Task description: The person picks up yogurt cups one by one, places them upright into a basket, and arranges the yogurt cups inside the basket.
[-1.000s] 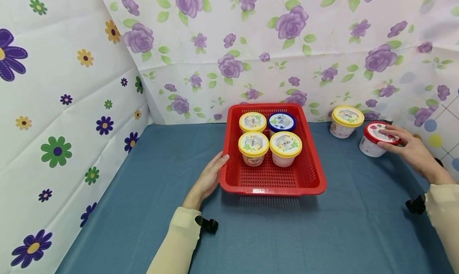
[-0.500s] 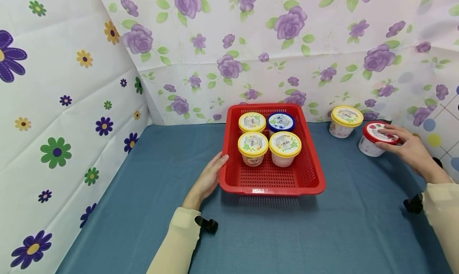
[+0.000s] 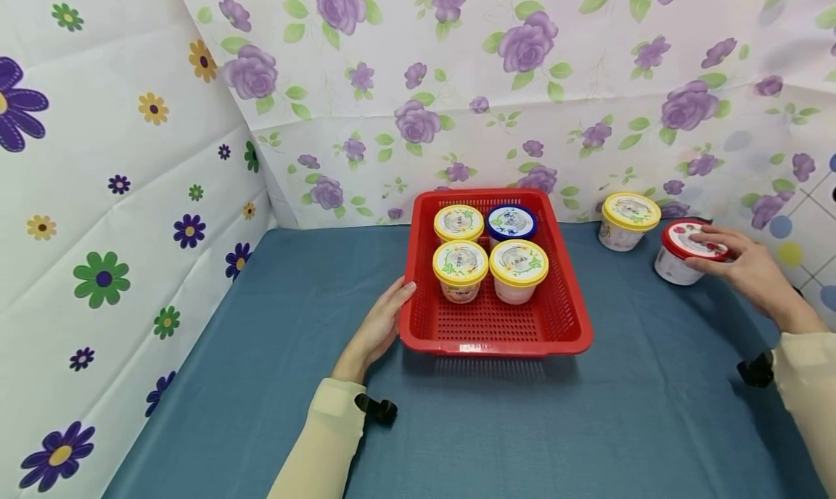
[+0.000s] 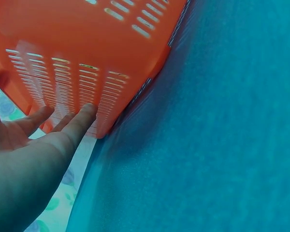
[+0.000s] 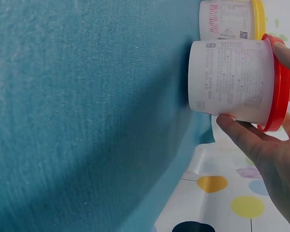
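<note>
At far right of the blue cloth, the red-lidded tub [image 3: 686, 253] stood upright, right hand [image 3: 751, 270] grasping its lid rim w/ curled fingers [image 5: 241, 135]. Yellow-lidded tub [image 3: 628, 220] just beside. Left hand [image 3: 379, 328], fingers straight, pressed the red basket [image 3: 568, 318] wall.

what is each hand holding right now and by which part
The right hand grips the red-lidded tub around its lid rim. The left hand holds nothing; its straight fingers rest on the red basket's side wall.

Both hands reach forward, arms apart.
Left hand [image 3: 377, 328] lies flat, fingers straight; right hand [image 3: 751, 270] curls in a grip.
</note>
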The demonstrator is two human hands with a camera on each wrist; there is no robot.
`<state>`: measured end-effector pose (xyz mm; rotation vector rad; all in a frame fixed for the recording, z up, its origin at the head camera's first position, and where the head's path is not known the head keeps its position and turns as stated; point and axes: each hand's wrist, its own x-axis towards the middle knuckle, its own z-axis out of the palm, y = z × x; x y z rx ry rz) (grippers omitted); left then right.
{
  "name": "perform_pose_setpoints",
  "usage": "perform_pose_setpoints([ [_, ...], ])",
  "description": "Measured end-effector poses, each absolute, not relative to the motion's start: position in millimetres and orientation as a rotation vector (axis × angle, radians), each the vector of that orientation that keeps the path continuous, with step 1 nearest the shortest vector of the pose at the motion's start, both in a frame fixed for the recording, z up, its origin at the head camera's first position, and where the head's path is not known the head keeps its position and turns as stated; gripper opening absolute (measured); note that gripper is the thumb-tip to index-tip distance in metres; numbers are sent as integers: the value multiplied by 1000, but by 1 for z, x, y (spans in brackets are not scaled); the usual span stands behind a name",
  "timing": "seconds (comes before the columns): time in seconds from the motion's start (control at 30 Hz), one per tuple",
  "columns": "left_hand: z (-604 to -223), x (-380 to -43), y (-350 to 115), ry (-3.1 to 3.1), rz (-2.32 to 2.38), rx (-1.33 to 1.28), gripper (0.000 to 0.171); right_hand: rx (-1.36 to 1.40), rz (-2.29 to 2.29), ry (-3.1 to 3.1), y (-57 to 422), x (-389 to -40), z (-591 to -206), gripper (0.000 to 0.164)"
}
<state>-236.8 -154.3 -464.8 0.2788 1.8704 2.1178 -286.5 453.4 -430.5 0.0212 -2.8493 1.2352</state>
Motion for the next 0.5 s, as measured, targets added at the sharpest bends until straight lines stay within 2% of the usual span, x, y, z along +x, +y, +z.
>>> perform_pose_setpoints([
  [0.5, -464, -237, -154, 1851, 2129, 285, 59, 44, 1197, -2859, 449, -281, -406, 72],
])
